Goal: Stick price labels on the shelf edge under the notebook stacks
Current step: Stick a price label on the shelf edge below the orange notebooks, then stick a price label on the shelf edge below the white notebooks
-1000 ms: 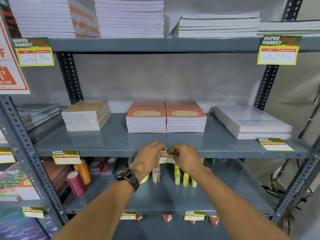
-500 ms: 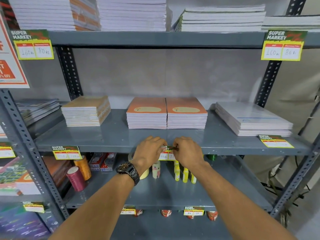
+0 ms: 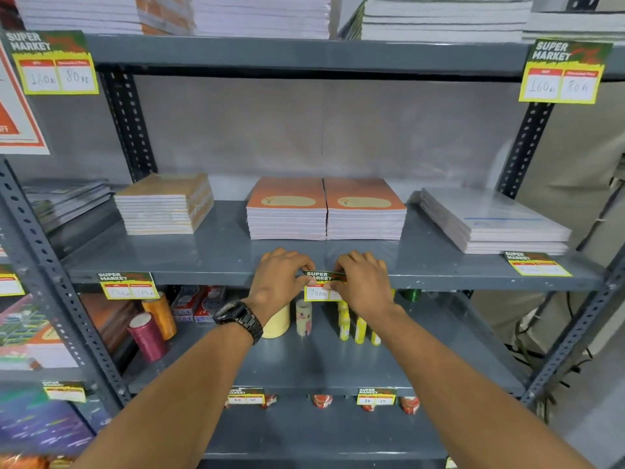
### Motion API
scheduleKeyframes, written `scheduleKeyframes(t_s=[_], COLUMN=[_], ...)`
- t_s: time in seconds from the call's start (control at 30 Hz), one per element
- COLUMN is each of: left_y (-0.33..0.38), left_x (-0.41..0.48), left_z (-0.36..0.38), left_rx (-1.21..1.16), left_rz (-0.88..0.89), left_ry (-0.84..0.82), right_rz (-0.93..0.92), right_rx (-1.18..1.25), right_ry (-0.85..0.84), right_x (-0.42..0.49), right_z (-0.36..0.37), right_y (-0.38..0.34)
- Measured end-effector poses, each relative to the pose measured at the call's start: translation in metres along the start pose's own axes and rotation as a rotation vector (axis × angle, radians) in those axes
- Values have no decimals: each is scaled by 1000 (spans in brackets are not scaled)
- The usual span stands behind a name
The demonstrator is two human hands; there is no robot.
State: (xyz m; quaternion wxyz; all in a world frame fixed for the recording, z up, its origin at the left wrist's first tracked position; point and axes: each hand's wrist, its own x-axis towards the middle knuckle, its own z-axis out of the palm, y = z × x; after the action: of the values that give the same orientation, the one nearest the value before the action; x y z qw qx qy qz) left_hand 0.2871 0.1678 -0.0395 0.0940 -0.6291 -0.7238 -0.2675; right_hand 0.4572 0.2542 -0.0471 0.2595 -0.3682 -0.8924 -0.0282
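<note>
A: Where is the price label (image 3: 323, 286) found at this moment?

B: It is pressed against the shelf edge (image 3: 209, 278) of the middle shelf, just below the two orange notebook stacks (image 3: 326, 211). Its green top part and one white field with a handwritten number are seen between the two hands.

A: How is it held?

B: The left hand (image 3: 280, 282) is closed on the left end of the label, with the thumb on its front. The right hand (image 3: 363, 282) is closed on the right end and covers that part. A black watch (image 3: 241, 318) is worn on the left wrist.

A: Are other labels already placed on this edge?

B: Yes. One label (image 3: 128, 286) is fixed at the left, below the brown notebook stack (image 3: 164, 204). Another label (image 3: 537, 264) is seen at the right, in front of the white notebook stack (image 3: 493, 221); it lies tilted at the shelf's front rim, and it cannot be told if it is stuck.

A: What is seen on the shelf below?

B: Thread spools (image 3: 154, 324), a tape roll (image 3: 277, 321) and small yellow bottles (image 3: 358, 330) are kept there, partly hidden by the hands.
</note>
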Motion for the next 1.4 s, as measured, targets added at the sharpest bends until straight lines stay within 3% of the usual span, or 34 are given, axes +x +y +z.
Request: scheduleKeyframes(t_s=[0.37,0.5,0.6,0.93,1.13,1.4], left_y=[-5,-6,0,131,248,332], left_x=[-3,-2,2,46,85,137], left_z=[-1,-3,-3,32,95,146], left_rx=[-14,-109,-200,-301,-308,-368], left_rz=[40,61,83,194,56,-219], left_ry=[-9,-2,44,49,-85,-267], right_rz=[31,31,49,329,378,623], right_rx=[-101,97,320,330,276,310], right_ry=[22,-24,69,352,268,-58], right_x=[-6,-7,-21,-60,-76,-61], right_z=[1,-6,-17,-91,-126,-143], right_y=[-9,-1,14,181,299,388])
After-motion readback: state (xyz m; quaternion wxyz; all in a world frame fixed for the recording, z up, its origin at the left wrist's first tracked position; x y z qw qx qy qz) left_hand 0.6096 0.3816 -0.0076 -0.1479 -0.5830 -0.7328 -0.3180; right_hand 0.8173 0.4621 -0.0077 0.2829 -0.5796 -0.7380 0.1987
